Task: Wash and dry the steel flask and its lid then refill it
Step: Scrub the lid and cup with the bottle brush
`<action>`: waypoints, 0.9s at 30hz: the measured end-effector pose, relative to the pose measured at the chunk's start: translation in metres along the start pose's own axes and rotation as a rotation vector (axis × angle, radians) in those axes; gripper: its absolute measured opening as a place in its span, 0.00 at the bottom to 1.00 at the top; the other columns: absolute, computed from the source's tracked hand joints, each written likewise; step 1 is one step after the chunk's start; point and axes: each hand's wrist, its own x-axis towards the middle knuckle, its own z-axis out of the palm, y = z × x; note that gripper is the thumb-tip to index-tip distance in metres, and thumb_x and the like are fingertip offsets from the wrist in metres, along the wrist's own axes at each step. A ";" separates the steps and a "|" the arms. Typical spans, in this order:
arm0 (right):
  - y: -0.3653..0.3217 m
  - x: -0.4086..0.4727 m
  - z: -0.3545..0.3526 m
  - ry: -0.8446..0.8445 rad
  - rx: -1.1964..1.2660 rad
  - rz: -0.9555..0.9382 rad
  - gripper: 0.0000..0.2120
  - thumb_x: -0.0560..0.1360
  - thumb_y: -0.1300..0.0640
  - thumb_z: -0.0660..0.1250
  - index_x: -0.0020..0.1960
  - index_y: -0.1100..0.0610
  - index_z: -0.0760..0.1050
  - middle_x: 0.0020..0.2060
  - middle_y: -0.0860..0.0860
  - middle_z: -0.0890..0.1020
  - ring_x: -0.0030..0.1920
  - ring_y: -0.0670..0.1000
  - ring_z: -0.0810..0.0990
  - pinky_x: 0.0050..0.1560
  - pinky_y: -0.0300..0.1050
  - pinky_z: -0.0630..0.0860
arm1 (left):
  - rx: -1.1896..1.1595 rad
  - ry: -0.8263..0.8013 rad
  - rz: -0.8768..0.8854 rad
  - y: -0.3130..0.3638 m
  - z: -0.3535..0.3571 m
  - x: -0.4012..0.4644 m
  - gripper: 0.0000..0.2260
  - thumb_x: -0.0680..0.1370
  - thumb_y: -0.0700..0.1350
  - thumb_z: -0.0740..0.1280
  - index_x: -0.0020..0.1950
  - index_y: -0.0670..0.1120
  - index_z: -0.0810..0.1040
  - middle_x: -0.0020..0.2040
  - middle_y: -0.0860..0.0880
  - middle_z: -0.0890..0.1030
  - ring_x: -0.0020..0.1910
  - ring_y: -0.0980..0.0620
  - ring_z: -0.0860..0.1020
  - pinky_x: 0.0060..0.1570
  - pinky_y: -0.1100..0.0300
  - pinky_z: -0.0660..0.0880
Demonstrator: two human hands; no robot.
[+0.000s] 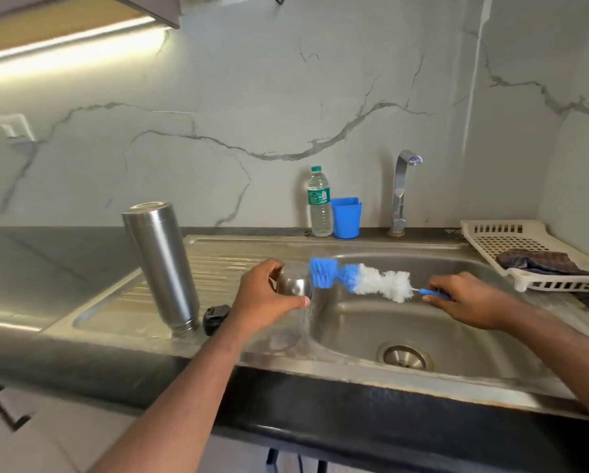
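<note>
Steel cup lid and bottle brush held at the left edge of the sink basin.

My left hand curls round the steel lid above the basin's left rim; my right hand pinches the handle of the brush, whose blue tip touches the lid. The steel flask stands inverted and tilted on the drainboard, a black cap just beside it. The sink lies open below; a rack borders its right edge.
</note>
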 end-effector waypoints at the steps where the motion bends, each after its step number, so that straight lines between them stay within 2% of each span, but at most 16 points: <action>1: -0.004 -0.001 0.000 -0.010 -0.015 -0.001 0.12 0.81 0.46 0.65 0.41 0.48 0.73 0.34 0.48 0.78 0.37 0.49 0.78 0.38 0.47 0.72 | 0.036 -0.002 0.000 -0.002 -0.007 -0.005 0.22 0.60 0.48 0.84 0.49 0.54 0.80 0.45 0.55 0.82 0.42 0.56 0.80 0.39 0.64 0.75; 7: -0.026 -0.005 0.001 -0.026 0.019 0.020 0.11 0.81 0.46 0.65 0.42 0.49 0.75 0.36 0.49 0.79 0.38 0.49 0.78 0.37 0.44 0.71 | 0.134 -0.085 0.009 -0.006 -0.028 -0.022 0.23 0.60 0.47 0.81 0.51 0.56 0.79 0.49 0.55 0.81 0.47 0.56 0.80 0.44 0.62 0.77; 11: -0.039 -0.010 0.000 -0.025 0.034 0.029 0.11 0.81 0.48 0.66 0.41 0.49 0.75 0.36 0.49 0.79 0.38 0.49 0.78 0.36 0.43 0.68 | 0.209 -0.161 0.034 -0.002 -0.032 -0.030 0.22 0.61 0.46 0.81 0.51 0.55 0.78 0.48 0.56 0.81 0.46 0.56 0.80 0.42 0.64 0.73; 15: -0.049 -0.014 0.003 -0.037 0.059 0.030 0.12 0.81 0.49 0.66 0.41 0.51 0.75 0.36 0.51 0.79 0.36 0.49 0.76 0.36 0.42 0.69 | 0.339 -0.242 0.017 -0.003 -0.038 -0.037 0.22 0.61 0.48 0.79 0.51 0.56 0.76 0.49 0.55 0.77 0.49 0.55 0.75 0.43 0.59 0.72; 21: -0.057 -0.021 0.004 -0.044 0.071 0.029 0.11 0.81 0.49 0.67 0.42 0.52 0.76 0.37 0.50 0.79 0.38 0.50 0.77 0.38 0.43 0.71 | 0.412 -0.292 -0.028 -0.009 -0.041 -0.043 0.22 0.64 0.50 0.79 0.54 0.56 0.75 0.55 0.54 0.75 0.51 0.58 0.73 0.41 0.63 0.67; 23: -0.060 -0.025 0.001 -0.038 0.083 0.026 0.07 0.81 0.51 0.68 0.45 0.51 0.77 0.39 0.48 0.79 0.40 0.47 0.78 0.39 0.40 0.71 | 0.434 -0.304 -0.025 -0.010 -0.041 -0.042 0.25 0.65 0.50 0.79 0.60 0.55 0.76 0.60 0.54 0.74 0.57 0.56 0.73 0.47 0.63 0.68; 25: -0.061 -0.027 -0.001 -0.026 0.096 0.036 0.01 0.80 0.53 0.69 0.50 0.50 0.79 0.43 0.47 0.80 0.44 0.46 0.79 0.43 0.39 0.73 | 0.438 -0.307 -0.024 -0.008 -0.040 -0.044 0.32 0.67 0.50 0.79 0.70 0.54 0.72 0.66 0.54 0.71 0.63 0.56 0.69 0.58 0.60 0.68; 27: -0.062 -0.028 -0.001 -0.014 0.103 0.052 0.03 0.79 0.56 0.70 0.52 0.50 0.78 0.45 0.46 0.80 0.46 0.45 0.79 0.45 0.39 0.74 | 0.424 -0.275 -0.005 -0.004 -0.039 -0.044 0.36 0.69 0.55 0.79 0.74 0.52 0.69 0.68 0.54 0.70 0.65 0.56 0.67 0.65 0.56 0.68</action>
